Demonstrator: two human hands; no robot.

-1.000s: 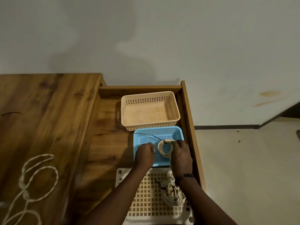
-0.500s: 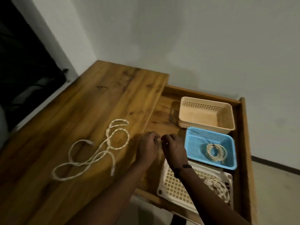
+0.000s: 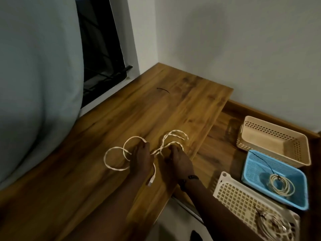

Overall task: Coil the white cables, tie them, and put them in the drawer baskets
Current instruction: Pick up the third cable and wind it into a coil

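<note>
Blue plastic, the middle basket [image 3: 257, 164] in our open drawer [image 3: 218, 136] holds one tied coil [image 3: 281, 186]; the white grid basket [image 3: 232, 193] nearest us holds another coil [image 3: 274, 225], and the beige basket [image 3: 271, 136] is bare. Half a second ago our hands hung by the drawer edge; now our left hand [image 3: 141, 158] and right hand [image 3: 178, 161] press curled fingers onto the loose white cable [image 3: 119, 153] on the wooden tabletop [image 3: 121, 115], though we cannot tell whether they grip it. Bare wood stretches behind, with a black tie [image 3: 163, 90].

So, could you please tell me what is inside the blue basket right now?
The blue basket holds one coiled white cable with a thin black tie trailing toward the far rim. The mesh floor beneath the coil is partly covered; nothing else shows inside.
</note>
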